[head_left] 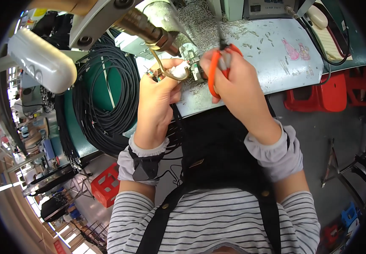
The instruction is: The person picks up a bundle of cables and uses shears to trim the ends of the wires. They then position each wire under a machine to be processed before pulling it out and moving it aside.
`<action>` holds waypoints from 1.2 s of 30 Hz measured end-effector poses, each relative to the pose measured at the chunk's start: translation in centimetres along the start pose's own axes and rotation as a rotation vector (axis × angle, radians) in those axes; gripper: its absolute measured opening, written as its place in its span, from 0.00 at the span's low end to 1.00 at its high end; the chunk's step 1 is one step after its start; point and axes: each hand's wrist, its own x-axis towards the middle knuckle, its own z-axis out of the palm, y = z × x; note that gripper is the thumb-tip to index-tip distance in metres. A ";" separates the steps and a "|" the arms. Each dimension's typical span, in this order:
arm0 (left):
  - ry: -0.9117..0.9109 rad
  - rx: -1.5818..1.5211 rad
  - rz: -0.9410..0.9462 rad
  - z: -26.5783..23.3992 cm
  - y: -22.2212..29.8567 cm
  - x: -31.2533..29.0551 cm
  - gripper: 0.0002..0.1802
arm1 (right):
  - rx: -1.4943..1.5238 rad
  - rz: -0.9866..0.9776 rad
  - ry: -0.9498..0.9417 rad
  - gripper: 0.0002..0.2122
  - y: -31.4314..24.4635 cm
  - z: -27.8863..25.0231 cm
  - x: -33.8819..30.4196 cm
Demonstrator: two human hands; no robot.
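My left hand (157, 91) is closed at the near left of the work surface. It pinches a small white piece (178, 70) with short coloured wire ends (154, 75) showing by the fingers. A curved brass-coloured tube passes in front of that piece. Just to the right, a small metal fixture (192, 59) stands beneath a pointed machine nozzle (166, 42). My right hand (236, 78) is wrapped round orange-handled pliers (213, 76), beside the fixture. Their dark jaws point away from me; whether they grip anything cannot be made out.
Many small metal pins (195, 21) are heaped behind the fixture and scattered over the pale work plate (250, 72). At left lies a big coil of black cable (83, 97). A white rounded lamp-like part (43, 61) juts in from the left. Red stools (335, 93) stand at right.
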 end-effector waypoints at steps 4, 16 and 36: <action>0.000 0.025 -0.060 -0.3 0.5 0.5 0.07 | -0.005 0.051 -0.087 0.06 0.1 -0.2 1.5; 0.006 0.041 -0.009 -0.5 0.6 0.5 0.08 | 0.003 0.025 -0.134 0.07 0.7 -0.2 1.6; -0.046 0.203 0.210 -2.3 -1.0 -5.1 0.14 | -0.295 -0.423 0.226 0.02 -0.4 -1.7 -3.6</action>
